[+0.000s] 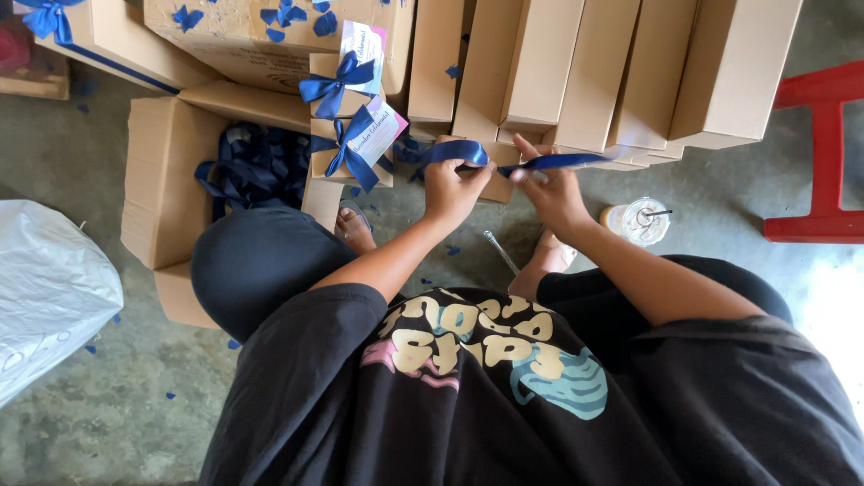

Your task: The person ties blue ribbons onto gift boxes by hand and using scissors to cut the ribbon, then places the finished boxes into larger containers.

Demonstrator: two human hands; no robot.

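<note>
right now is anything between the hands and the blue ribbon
Nothing visible. The left hand and right hand both already grip the blue ribbon, stretched between them over the tan boxes. The iced drink cup sits on the floor to the right, apart from them.

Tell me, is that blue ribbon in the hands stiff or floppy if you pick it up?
Probably floppy: the blue ribbon curves and loops between the left hand and the right hand. It looks thin and flat, so likely very light. Its sheen suggests it may slide through fingers. More ribbon lies in a limp heap in the open box.
</note>
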